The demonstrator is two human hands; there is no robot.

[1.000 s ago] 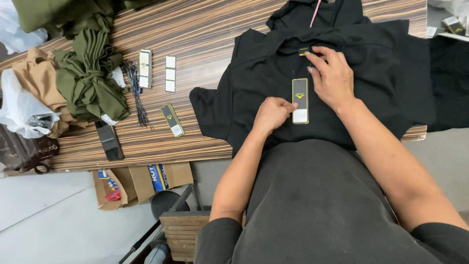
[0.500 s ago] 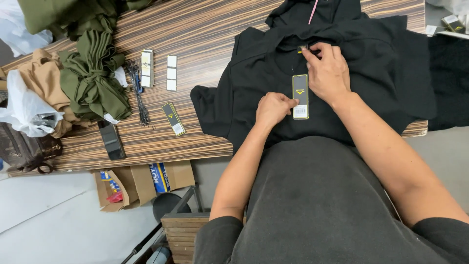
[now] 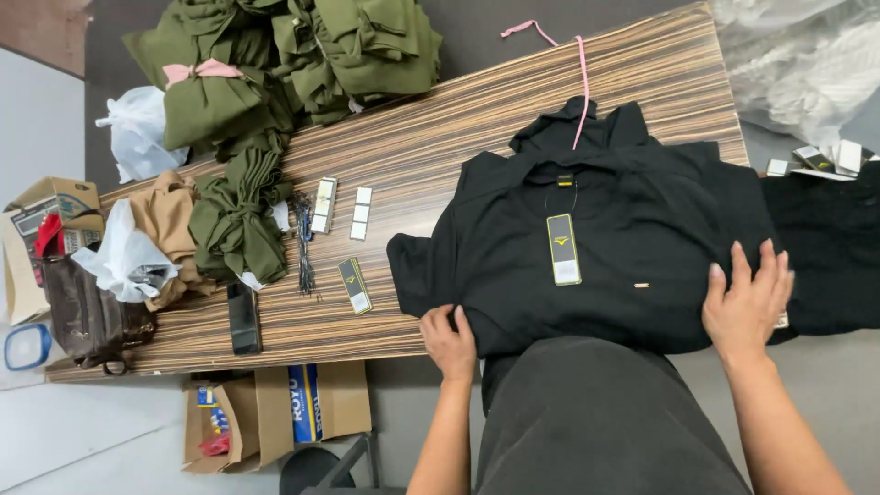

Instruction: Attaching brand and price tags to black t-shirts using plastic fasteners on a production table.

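**Black garment, lower right of frame**

While I look down, the black garment (image 3: 632, 247) lies spread on the striped table (image 3: 440, 137), a hang tag (image 3: 563, 248) at its centre. My left hand (image 3: 449, 341) pinches its lower left edge; my right hand (image 3: 747, 302) rests flat, fingers spread, at its right edge. Olive bundles (image 3: 293, 64) sit upper left.

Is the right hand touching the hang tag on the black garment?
Apart. The head view shows the right hand flat on the black garment, with dark fabric between it and the hang tag.
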